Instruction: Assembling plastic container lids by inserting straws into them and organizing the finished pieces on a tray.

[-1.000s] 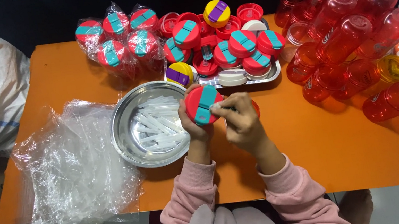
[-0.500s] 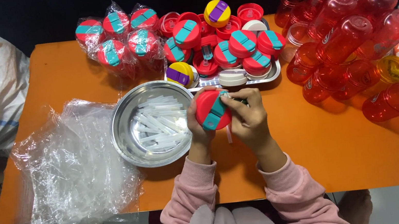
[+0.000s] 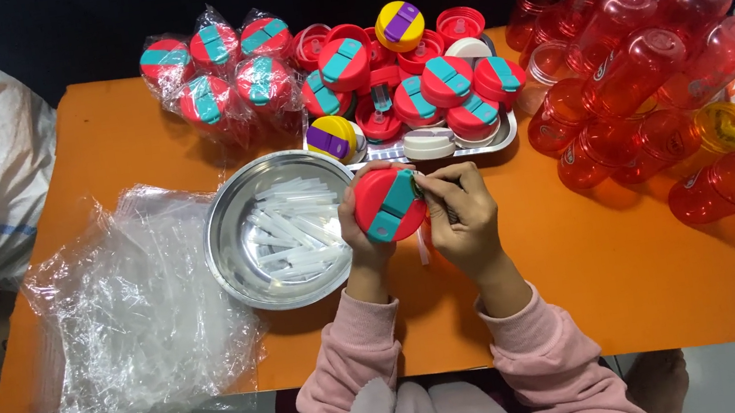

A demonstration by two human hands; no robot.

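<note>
Red round plastic lid with teal flap [image 3: 389,204] clamped in my left hand [image 3: 363,231]; right hand [image 3: 461,212] pinches its right edge, flap running diagonally.

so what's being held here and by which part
A red lid with a teal flap, gripped at its rim by the left hand; the right hand pinches its right edge.

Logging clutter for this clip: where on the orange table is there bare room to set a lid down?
Bare orange table lies right of the hands, below the red plastic cups, and at the far-left corner. The back edge is crowded with red lids; the round steel bowl and clear plastic bags fill the left.
</note>
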